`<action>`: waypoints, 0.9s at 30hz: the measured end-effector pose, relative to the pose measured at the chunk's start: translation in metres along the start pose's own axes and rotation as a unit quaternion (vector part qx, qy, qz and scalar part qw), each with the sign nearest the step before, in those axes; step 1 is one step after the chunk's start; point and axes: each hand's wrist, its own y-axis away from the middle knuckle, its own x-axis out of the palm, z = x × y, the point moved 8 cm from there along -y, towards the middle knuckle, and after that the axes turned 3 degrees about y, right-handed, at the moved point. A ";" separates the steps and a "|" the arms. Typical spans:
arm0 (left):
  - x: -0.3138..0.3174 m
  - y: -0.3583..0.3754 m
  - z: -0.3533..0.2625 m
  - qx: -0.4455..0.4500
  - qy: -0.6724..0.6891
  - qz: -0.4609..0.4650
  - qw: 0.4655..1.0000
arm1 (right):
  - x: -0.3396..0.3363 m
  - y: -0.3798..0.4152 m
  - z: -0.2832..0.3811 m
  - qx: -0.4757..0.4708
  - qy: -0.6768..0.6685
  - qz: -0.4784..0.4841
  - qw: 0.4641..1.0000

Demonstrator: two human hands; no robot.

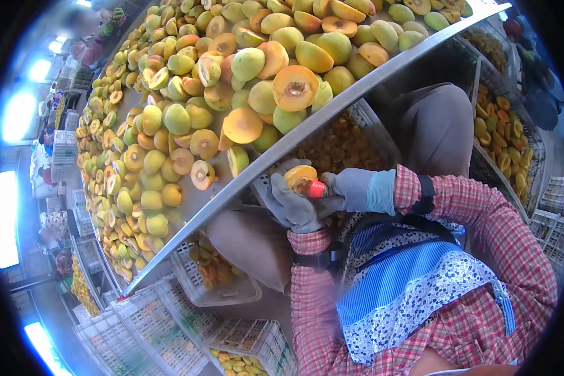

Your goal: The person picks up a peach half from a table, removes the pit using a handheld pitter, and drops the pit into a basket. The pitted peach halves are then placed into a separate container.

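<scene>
My left hand [289, 199], in a grey glove, is closed around a halved peach [301, 177] with its cut face turned up toward my right hand. My right hand [351, 189], also gloved in grey, grips a small tool with a red handle [317, 188]. The tool's tip meets the brownish pit hollow of the peach half, and its working end is mostly hidden. Both hands are above my lap, just off the metal edge [319, 119] of the worktable. Below them, a crate holds brownish-orange pieces [344, 141].
Many peach halves [175, 119] are heaped on the worktable. A crate of peach halves [501, 135] stands at right. Another crate [247, 291] sits by my knee, with plastic crates [150, 326] at lower left. Another person [84, 37] is at the far upper left.
</scene>
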 end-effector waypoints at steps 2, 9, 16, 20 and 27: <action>-0.002 -0.002 -0.006 0.059 -0.055 0.008 0.997 | 0.002 0.004 0.006 0.053 -0.141 0.078 0.986; -0.037 -0.021 0.046 0.050 -0.051 -0.022 0.997 | 0.023 0.015 -0.003 0.196 -0.316 0.218 0.902; -0.005 -0.010 0.014 0.000 -0.013 0.076 0.997 | 0.021 0.015 -0.005 0.160 -0.289 0.238 0.914; 0.001 -0.002 0.006 0.010 -0.001 0.025 1.000 | 0.033 0.024 0.001 0.180 -0.418 0.314 0.833; 0.033 0.012 -0.017 0.084 0.006 0.082 0.993 | 0.046 0.028 0.006 0.110 -0.657 0.424 0.613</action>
